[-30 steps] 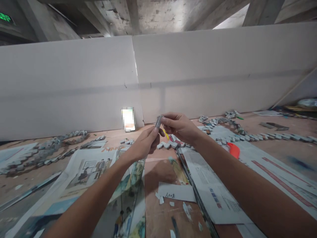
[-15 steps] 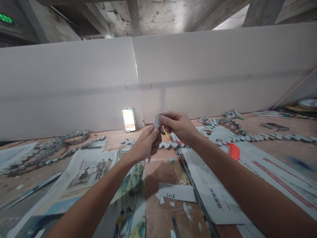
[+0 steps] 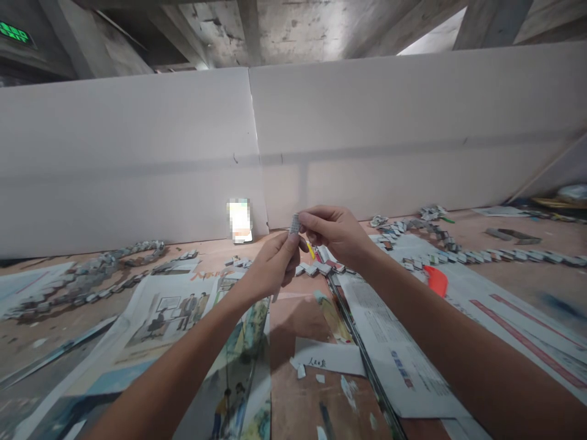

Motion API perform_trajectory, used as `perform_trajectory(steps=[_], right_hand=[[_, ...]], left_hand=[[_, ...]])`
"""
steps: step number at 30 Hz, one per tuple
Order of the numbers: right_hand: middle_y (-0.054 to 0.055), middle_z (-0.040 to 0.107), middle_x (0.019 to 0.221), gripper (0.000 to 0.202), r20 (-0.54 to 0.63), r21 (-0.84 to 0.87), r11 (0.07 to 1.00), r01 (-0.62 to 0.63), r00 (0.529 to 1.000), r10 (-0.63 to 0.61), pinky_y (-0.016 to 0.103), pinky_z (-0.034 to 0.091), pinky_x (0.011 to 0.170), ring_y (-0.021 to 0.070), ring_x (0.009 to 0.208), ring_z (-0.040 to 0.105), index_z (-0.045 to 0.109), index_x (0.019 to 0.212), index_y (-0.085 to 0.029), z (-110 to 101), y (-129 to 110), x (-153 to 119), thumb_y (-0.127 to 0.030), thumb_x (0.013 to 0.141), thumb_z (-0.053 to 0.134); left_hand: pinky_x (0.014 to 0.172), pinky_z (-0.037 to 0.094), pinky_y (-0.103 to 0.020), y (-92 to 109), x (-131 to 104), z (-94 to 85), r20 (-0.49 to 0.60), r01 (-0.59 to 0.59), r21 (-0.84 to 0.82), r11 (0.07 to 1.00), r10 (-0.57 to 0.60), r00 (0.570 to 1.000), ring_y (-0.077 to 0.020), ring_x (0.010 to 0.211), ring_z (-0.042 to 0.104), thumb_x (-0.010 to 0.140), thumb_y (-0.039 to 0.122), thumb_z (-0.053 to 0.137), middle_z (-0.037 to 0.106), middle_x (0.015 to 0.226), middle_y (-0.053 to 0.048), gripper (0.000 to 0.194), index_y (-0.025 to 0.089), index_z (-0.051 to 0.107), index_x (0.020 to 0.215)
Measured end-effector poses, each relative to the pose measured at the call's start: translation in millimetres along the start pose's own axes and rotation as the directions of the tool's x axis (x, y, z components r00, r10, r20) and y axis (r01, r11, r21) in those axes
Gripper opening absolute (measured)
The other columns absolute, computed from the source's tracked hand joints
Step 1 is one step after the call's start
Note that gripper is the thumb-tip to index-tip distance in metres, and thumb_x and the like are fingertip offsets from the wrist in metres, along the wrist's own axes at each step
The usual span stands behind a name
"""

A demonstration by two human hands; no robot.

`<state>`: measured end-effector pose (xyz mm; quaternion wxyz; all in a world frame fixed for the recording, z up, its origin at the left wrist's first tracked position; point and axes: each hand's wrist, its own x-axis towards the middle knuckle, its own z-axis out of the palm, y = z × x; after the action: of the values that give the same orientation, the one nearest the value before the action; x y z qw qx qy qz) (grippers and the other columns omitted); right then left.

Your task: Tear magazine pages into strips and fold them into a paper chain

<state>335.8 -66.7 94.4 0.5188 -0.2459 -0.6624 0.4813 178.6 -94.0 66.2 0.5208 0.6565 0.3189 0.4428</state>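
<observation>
Strip of printed paper (image 3: 294,223) held between two bare hands above the middle of a worktable, in front of a white partition. The exposed part stands nearly upright, its long axis leaning slightly rightward at the top; its upper end points toward the partition (image 3: 137,134). A narrow pale end projects below the left hand (image 3: 274,261), directed down and slightly left; whether it belongs to the same strip cannot be told. The left hand pinches the paper between thumb and curled fingers. The right hand (image 3: 337,233) has thumb and index finger pinched together at the strip's upper right edge, the other fingers curled beneath.

The worktable (image 3: 298,321) has a reddish-brown, paint-marked top. Chains of interlocked folded paper lie in loops at left (image 3: 98,269), in a short zigzag just beyond the hands (image 3: 320,269), and in a long run at right (image 3: 518,255). Newspaper sheets (image 3: 177,299) cover the left foreground; a handwritten white slip (image 3: 330,357) lies nearer the viewer, among paper scraps. A red curved object (image 3: 436,281) rests at right. A lit, pixelated screen (image 3: 239,221) stands against the partition. Above are a concrete ceiling (image 3: 298,30) with beams and, at upper left, a green illuminated sign (image 3: 15,32).
</observation>
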Motion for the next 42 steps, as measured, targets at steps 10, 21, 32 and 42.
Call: perform_trajectory(steps=[10,21,32,42], right_hand=[[-0.001,0.050,0.060,0.020,-0.037,-0.082,0.995,0.063,0.997,-0.066,0.025,0.035,0.051,0.0087,0.054,0.041,0.068,0.076,-0.017,2.3,-1.4,-0.9,-0.035,0.081,0.063],[0.001,0.059,0.067,0.018,-0.030,-0.204,0.976,0.079,0.996,-0.087,0.026,0.039,0.054,0.0108,0.060,0.047,0.068,0.076,-0.018,2.5,-4.6,-3.1,-0.036,0.077,0.067],[0.002,0.060,0.064,0.015,-0.113,-0.186,0.981,0.053,0.991,-0.076,0.028,0.039,0.054,0.0118,0.060,0.049,0.070,0.071,-0.018,3.5,-7.1,-3.8,-0.033,0.074,0.070],[-0.002,0.052,0.056,0.021,-0.057,0.033,0.999,-0.008,0.998,0.010,0.026,0.034,0.052,0.0095,0.054,0.043,0.069,0.072,-0.016,-9.4,6.6,3.2,-0.036,0.069,0.075]], left_hand=[[0.034,0.024,-0.017,-1.5,-0.5,2.1,-0.058,-0.065,0.057,0.996,0.068,0.996,-0.0039,0.036,0.028,0.091,0.052,0.042,0.034,0.053,0.008,0.037,0.017,0.050,0.081],[0.040,0.028,-0.021,-0.2,-1.0,-0.2,-0.135,-0.089,0.320,0.943,0.139,0.981,-0.0076,0.042,0.033,0.092,0.049,0.039,0.035,0.052,0.006,0.037,0.018,0.052,0.077],[0.041,0.029,-0.022,1.4,-3.7,0.4,-0.107,-0.096,0.385,0.918,0.148,0.983,-0.0091,0.043,0.035,0.093,0.049,0.034,0.038,0.051,0.005,0.041,0.018,0.054,0.077],[0.042,0.028,-0.021,-3.6,-3.3,1.2,-0.065,-0.087,0.333,0.939,0.115,0.991,-0.0076,0.039,0.032,0.094,0.049,0.034,0.036,0.047,0.007,0.041,0.018,0.051,0.073]])
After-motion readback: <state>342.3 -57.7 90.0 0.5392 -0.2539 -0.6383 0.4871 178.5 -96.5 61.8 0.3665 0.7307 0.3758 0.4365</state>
